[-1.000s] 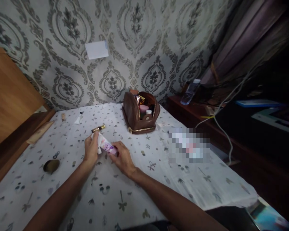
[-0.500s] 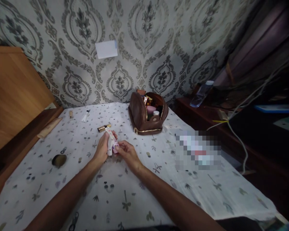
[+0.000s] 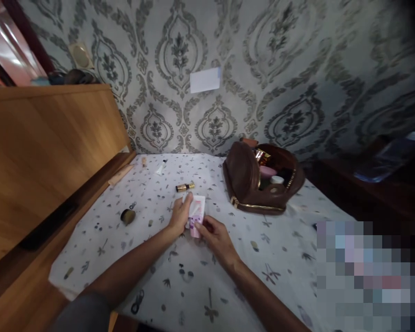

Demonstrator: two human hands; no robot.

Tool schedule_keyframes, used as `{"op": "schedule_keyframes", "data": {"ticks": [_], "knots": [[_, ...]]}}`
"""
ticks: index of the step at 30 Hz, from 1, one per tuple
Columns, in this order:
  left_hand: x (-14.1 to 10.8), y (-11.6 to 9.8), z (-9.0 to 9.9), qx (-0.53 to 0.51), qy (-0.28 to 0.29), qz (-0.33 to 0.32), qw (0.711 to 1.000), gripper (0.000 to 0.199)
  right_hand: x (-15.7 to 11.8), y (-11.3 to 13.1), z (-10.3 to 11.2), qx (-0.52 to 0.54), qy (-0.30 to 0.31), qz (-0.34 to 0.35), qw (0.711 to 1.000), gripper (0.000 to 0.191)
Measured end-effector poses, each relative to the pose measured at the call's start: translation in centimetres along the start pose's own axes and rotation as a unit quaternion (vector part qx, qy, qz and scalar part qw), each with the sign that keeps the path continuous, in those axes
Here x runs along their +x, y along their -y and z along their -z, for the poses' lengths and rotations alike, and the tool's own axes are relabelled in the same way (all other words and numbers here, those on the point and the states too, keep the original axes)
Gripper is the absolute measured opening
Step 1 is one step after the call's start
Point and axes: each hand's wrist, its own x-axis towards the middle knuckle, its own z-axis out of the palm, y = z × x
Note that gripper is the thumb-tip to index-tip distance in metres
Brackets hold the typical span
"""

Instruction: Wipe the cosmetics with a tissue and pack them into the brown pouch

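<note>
A pink and white tube (image 3: 197, 216) with purple marks is held between both hands over the patterned white cloth (image 3: 159, 272). My left hand (image 3: 180, 213) is closed round its left side, the thumb near its upper end. My right hand (image 3: 217, 235) pinches its lower right part. Just beyond the hands lies a gold and black cosmetic tube (image 3: 185, 187). An open brown bag (image 3: 259, 184) stands to the right, with a pink item (image 3: 267, 172) and a white lid (image 3: 277, 179) showing inside.
A dark round item (image 3: 127, 216) lies left of my hands. Farther back are a small white tube (image 3: 161, 167) and a beige item (image 3: 144, 162). A wooden panel (image 3: 55, 161) borders the left, a bottle (image 3: 390, 157) stands at the far right, and a patch at lower right is pixelated.
The view has turned left, so everything appears farther right. The pink and white tube now shows its broad face upright between my hands, which still hold it.
</note>
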Motion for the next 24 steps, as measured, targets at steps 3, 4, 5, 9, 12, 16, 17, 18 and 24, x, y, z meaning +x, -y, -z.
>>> {"op": "schedule_keyframes", "data": {"ticks": [3,4,5,9,12,16,17,18,24], "knots": [[-0.4,-0.6,0.0,0.006,0.016,0.006,1.0,0.065,0.0,0.3,-0.1,0.028,0.01,-0.002,1.0,0.039],[-0.6,-0.9,0.1,0.009,0.028,0.011,1.0,0.065,-0.1,0.4,-0.1,0.05,0.013,-0.007,0.999,0.038],[-0.7,-1.0,0.1,0.012,0.045,0.014,0.999,0.065,-0.1,0.7,-0.1,0.076,0.011,-0.011,0.997,0.038],[-1.7,-1.2,0.0,0.016,0.156,-0.003,0.988,0.062,0.2,1.5,0.3,0.174,-0.06,0.003,0.983,0.039],[-2.6,-1.1,-0.2,0.052,0.222,-0.047,0.972,0.056,0.7,1.8,0.9,0.216,-0.13,0.031,0.967,0.039],[-3.6,-1.5,-0.4,0.086,0.251,-0.055,0.963,0.052,1.0,2.0,1.4,0.222,-0.163,0.043,0.96,0.036],[-3.7,-1.7,-0.4,0.091,0.248,-0.049,0.963,0.053,0.9,2.1,1.4,0.215,-0.164,0.045,0.962,0.036],[-3.9,-1.8,-0.5,0.1,0.242,-0.045,0.964,0.055,0.8,2.3,1.4,0.206,-0.163,0.049,0.964,0.036],[-4.7,-2.1,-1.3,0.187,0.176,-0.084,0.963,0.064,-0.5,2.9,2.1,0.098,-0.119,0.036,0.987,0.034]]}}
